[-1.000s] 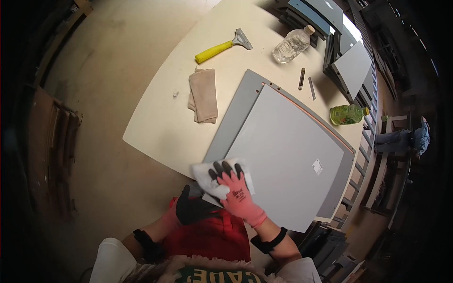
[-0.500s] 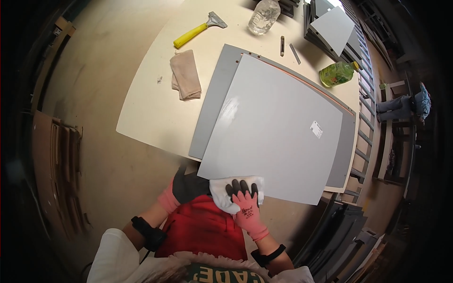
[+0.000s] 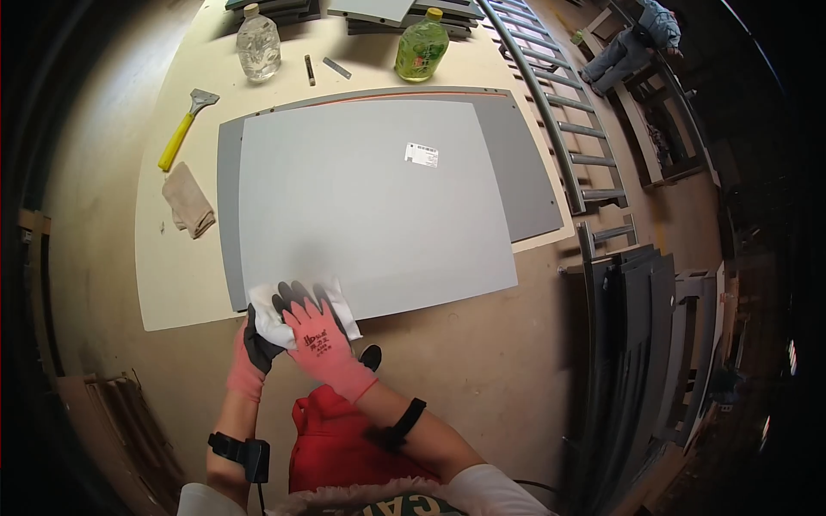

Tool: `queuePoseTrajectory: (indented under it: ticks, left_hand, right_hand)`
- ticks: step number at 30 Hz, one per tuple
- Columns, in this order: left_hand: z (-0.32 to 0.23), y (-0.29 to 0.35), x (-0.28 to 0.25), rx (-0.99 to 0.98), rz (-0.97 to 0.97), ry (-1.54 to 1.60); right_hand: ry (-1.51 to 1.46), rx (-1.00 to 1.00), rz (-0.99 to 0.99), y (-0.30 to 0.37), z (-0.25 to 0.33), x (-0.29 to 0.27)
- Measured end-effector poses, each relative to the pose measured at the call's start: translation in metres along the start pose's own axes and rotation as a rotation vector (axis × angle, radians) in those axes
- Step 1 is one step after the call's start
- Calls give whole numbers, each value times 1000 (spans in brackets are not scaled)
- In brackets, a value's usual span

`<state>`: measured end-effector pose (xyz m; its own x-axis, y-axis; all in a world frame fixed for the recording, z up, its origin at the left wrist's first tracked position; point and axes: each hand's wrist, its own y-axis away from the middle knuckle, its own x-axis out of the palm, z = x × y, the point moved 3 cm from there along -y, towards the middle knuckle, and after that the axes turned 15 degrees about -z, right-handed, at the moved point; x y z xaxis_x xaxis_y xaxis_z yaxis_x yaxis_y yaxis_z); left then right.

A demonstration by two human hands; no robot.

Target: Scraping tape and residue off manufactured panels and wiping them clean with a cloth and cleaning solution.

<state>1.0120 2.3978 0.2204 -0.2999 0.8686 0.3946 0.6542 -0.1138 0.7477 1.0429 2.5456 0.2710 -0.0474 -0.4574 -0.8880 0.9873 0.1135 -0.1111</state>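
Observation:
My right hand [image 3: 314,335], in a pink glove with black fingertips, presses a white cloth [image 3: 347,314] onto the near edge of a light grey panel [image 3: 370,206]. Its fingers reach forward over the cloth, holding it there. Beside it, my left hand [image 3: 261,348], in the same kind of glove, is at the panel's near left corner, touching the cloth's left part. Most of its fingers are hidden by cloth and panel. The panel bears a white label [image 3: 422,155] and lies on a darker grey panel [image 3: 520,163], overhanging the table's near edge.
On the cream table [image 3: 176,275] lie a yellow-handled scraper [image 3: 181,133], a folded beige cloth [image 3: 188,202], a small knife [image 3: 310,70] and a metal strip [image 3: 337,68]. A clear bottle [image 3: 259,47] and green bottle [image 3: 422,47] stand behind. Right are a roller conveyor [image 3: 568,103] and stacked panels [image 3: 632,318].
My view has turned, so the table and panels appear rotated. My right hand and the cloth have moved left along the near edge, and my hands are now close together.

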Motion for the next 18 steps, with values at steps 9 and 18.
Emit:
queuePoseTrajectory:
  ticks: [9, 18]
  left_hand:
    - [-16, 30, 35, 32, -81, -235]
    - [-24, 33, 27, -19, -31, -219]
  right_hand:
    - [77, 1241, -978, 139, -326, -160]
    - [468, 435, -265, -49, -154, -111]
